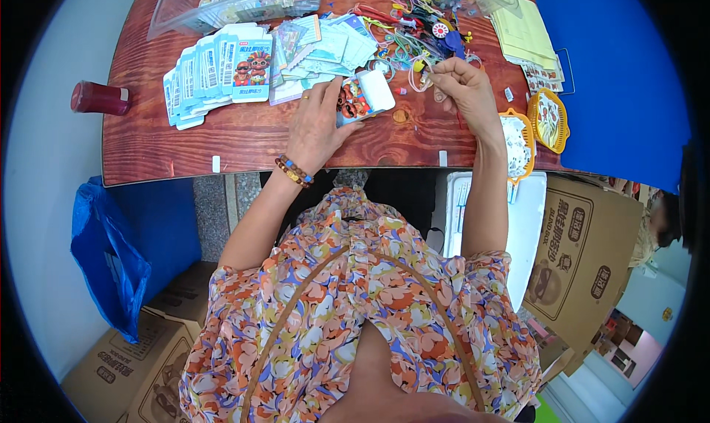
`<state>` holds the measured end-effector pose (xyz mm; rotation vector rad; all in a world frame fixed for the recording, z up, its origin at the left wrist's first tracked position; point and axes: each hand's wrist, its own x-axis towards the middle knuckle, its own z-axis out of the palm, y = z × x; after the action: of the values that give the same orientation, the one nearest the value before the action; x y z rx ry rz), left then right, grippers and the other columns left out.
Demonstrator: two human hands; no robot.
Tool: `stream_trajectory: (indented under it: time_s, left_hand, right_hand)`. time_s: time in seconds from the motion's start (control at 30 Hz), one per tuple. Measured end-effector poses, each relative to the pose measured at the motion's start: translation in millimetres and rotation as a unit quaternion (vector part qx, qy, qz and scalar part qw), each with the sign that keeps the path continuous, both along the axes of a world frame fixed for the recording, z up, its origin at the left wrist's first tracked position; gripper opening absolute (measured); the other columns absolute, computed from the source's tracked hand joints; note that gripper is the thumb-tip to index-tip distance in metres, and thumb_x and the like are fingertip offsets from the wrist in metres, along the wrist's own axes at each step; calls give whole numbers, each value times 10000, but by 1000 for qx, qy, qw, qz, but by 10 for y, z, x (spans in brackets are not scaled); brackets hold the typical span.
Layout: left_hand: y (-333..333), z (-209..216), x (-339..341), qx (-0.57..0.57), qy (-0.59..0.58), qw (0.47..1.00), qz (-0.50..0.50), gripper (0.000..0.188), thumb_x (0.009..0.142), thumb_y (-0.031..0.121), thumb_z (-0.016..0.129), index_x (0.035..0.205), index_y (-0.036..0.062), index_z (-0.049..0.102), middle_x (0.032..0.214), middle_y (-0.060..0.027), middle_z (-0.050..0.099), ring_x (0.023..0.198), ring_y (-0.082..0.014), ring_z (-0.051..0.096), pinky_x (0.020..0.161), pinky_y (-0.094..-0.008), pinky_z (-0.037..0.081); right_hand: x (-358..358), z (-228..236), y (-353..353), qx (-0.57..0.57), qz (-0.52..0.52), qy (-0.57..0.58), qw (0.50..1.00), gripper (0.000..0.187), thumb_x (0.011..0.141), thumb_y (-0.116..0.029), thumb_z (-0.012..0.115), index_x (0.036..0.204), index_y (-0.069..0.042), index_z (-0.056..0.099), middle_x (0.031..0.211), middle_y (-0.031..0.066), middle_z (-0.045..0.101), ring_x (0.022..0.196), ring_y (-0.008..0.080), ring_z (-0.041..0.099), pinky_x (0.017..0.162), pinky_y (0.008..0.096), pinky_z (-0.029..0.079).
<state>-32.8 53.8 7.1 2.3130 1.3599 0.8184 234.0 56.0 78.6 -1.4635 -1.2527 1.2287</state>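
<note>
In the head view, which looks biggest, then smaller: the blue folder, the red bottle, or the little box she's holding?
1. Blue folder, by far the largest.
2. Red bottle and small box in the left hand look alike; unranked.

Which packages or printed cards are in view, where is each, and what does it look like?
Small box: in the left hand, white with a cartoon print.
Flat card packs: fanned on the table's left, pale blue.
Cardboard cartons: on the floor at right, brown, dark print.
Right hand: pinches a thin loop.
</note>
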Motion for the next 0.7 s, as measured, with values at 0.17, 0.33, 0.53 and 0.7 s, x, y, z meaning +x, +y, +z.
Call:
stream_trajectory:
  time_s: [0.17,0.33,0.53,0.7]
  left_hand:
    - [-22,50,20,-6,-2,1000,-5,837,666,255,866,1358,45,444,1183,-152,544,1067,-356,556,871,-446,502]
    - [-49,110,40,-4,-21,1000,-14,847,674,251,863,1367,27,430,1194,-165,537,1078,-363,549,890,-448,492]
    - [-49,74,8,-20,-31,999,-7,846,677,236,863,1370,21,428,1198,-172,537,1078,-365,548,897,-446,488]
    - [-69,78,58,-10,-50,999,-1,831,673,233,866,1357,24,442,1191,-171,543,1077,-370,555,886,-451,492]
  right_hand:
    - [-240,169,-25,1,62,25,998,91,932,-107,644,970,-25,656,708,-5,640,541,18,550,458,157,399]
    - [-426,2,-49,-5,99,-22,995,130,934,-114,645,1001,-6,669,708,-4,633,544,21,556,453,160,397]
    - [-459,54,-25,-1,89,20,996,200,937,-141,651,1080,-4,682,769,7,668,550,14,559,443,169,397]
    - [-731,158,-13,11,18,-111,994,245,944,-178,645,1114,-5,680,811,69,716,562,45,597,439,199,414]
